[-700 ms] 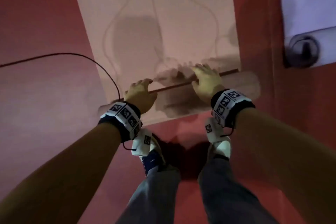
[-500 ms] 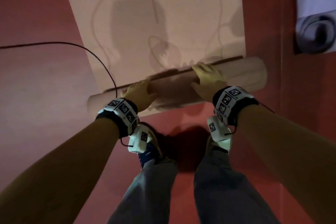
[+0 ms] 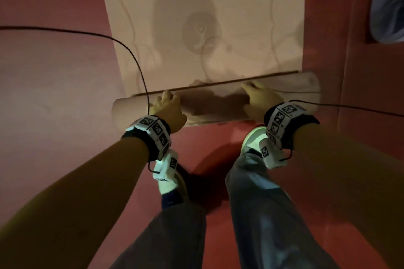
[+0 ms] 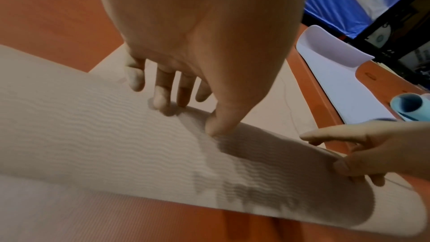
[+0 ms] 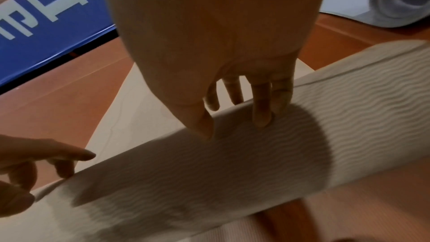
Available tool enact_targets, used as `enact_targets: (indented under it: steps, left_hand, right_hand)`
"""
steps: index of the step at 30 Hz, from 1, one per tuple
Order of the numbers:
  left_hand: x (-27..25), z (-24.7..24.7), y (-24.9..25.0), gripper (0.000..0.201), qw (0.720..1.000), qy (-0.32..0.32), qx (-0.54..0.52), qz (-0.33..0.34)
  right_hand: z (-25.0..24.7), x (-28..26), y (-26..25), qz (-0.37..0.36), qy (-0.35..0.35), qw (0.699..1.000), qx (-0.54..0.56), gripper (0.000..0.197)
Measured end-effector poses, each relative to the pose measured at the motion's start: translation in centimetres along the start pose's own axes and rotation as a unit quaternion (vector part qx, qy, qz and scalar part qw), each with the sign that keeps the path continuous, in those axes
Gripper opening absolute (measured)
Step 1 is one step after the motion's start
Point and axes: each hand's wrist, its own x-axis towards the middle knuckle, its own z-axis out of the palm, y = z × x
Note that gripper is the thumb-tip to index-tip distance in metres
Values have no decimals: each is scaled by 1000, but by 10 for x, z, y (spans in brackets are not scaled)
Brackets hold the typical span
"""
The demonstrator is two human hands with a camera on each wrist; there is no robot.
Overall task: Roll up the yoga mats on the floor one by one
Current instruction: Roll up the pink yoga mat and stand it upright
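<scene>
Both hands — left hand (image 3: 168, 108), right hand (image 3: 259, 99) — press fingers-flat on the beige mat's roll (image 3: 215, 102); uneven pushing could cone it — it already sits skewed.

Black marker-tagged wristbands (image 3: 153, 132), grey trousers (image 3: 258, 214), white shoes (image 3: 168, 188)

Your left hand (image 3: 168, 109) and right hand (image 3: 260, 99) lay side by side on the rolled part (image 3: 214, 105) of the yoga mat (image 3: 207, 6), which stretched flat on the floor (image 3: 54, 83) ahead of you. Your feet stood just behind the roll. Another rolled mat (image 3: 389, 17) lay far right.
</scene>
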Motion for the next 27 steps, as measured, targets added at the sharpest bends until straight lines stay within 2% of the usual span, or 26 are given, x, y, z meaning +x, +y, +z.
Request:
enact_targets:
  steps: [3,6,9,14,17,18,20,23,25,27]
  left_hand:
    - [-8,21,-3,54,1000,-3,25,14]
    - [-15,40,-6,44,996,18,56,61]
    - [-29,68,-16,38,992,-30,76,94]
    - [-68,111,-26,47,993,-12,50,110]
    - [-93,129,-22,49,993,-33,23,110]
    - [-99,136,-19,51,994,-40,15,105]
    - [-111,150,-11,58,996,-35,-1,80]
    - [-131,179,3,68,999,-33,-9,31]
    - [-144,201,8,66,1000,-2,-20,19]
    - [-154,219,11,69,1000,3,-20,4]
  right_hand:
    - [27,-18,1,31,26,999,32,75]
    - [54,-34,3,58,52,997,26,77]
    - [82,-54,3,100,20,995,17,78]
    - [125,-98,5,90,108,989,-55,50]
    - [146,-118,16,39,95,994,-36,36]
    - [151,-124,21,23,92,995,-19,38]
    - [161,-136,29,14,85,996,1,52]
    - [175,-153,39,48,51,998,-3,73]
    - [190,-162,50,76,21,997,4,76]
    - [204,-172,60,80,3,997,-4,69]
